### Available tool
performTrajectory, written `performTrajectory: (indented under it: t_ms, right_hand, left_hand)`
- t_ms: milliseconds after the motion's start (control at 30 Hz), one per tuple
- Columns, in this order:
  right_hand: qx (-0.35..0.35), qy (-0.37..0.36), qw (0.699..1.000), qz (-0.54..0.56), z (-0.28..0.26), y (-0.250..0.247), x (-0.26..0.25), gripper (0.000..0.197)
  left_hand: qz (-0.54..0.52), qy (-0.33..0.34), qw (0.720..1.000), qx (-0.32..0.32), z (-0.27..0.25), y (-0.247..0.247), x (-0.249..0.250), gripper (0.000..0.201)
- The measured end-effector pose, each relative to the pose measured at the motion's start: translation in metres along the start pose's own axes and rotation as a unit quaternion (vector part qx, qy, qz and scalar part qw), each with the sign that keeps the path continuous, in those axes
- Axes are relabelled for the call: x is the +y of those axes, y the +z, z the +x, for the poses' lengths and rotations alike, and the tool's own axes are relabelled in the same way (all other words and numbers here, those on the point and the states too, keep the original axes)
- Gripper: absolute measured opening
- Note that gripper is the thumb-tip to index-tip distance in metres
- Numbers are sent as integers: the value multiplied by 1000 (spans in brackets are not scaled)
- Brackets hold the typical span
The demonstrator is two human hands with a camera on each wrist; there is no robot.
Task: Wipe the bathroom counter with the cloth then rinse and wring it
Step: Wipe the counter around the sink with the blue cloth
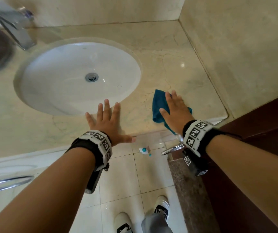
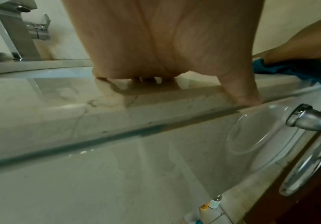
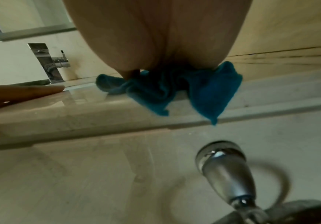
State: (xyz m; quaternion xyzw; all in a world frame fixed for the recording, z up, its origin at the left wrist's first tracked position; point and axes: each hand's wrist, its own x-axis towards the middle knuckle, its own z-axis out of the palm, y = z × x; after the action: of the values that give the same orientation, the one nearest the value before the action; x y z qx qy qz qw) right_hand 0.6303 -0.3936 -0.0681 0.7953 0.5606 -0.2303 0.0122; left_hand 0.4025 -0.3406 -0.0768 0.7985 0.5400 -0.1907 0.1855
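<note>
Your counter (image 1: 176, 52), beige marble, fills the head view, with the white oval sink (image 1: 77, 76) sunk into it toward ten o'clock of centre and the chrome faucet (image 1: 15, 26) standing beyond it at about eleven. A brown door (image 1: 260, 132) closes the frame at three o'clock.

Your left hand (image 1: 108, 121) lies flat on the counter's front edge at the sink's six o'clock, fingers spread and straight, gripping nothing. The left wrist view adds what the head view cannot: the thumb (image 2: 238, 91) hooks down over the edge.

Your right hand (image 1: 176, 108) lies flat, fingers extended, pressing the teal cloth (image 1: 160, 105) onto the counter at four o'clock of the sink, near the front edge. Only the right wrist view shows that cloth bunched in folds under the palm, with a corner (image 3: 213, 119) drooping over the lip.

Both wrist views show the chrome towel ring (image 2: 307, 151) mounted below the counter; the head view catches only part of it.
</note>
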Motion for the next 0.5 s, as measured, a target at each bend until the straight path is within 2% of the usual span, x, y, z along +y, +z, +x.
performTrajectory:
  t_ms: [100,167,333,433,500]
  right_hand:
    - [-9,28,998,-54,7,10,-11,67]
    - [-4,23,998,-60,12,12,-24,67]
    - [11,-81,993,-86,15,22,-58,60]
    - [16,-115,992,-45,22,15,-46,62]
    - [34,-84,996,-11,26,7,-26,63]
  left_hand:
    - [15,7,1000,-2,0,2,-6,130]
    - [13,9,1000,5,2,3,-5,129]
    - [14,2,1000,12,5,5,-5,130]
    - [12,6,1000,14,5,6,-6,130]
    - [12,8,1000,15,5,6,-7,130]
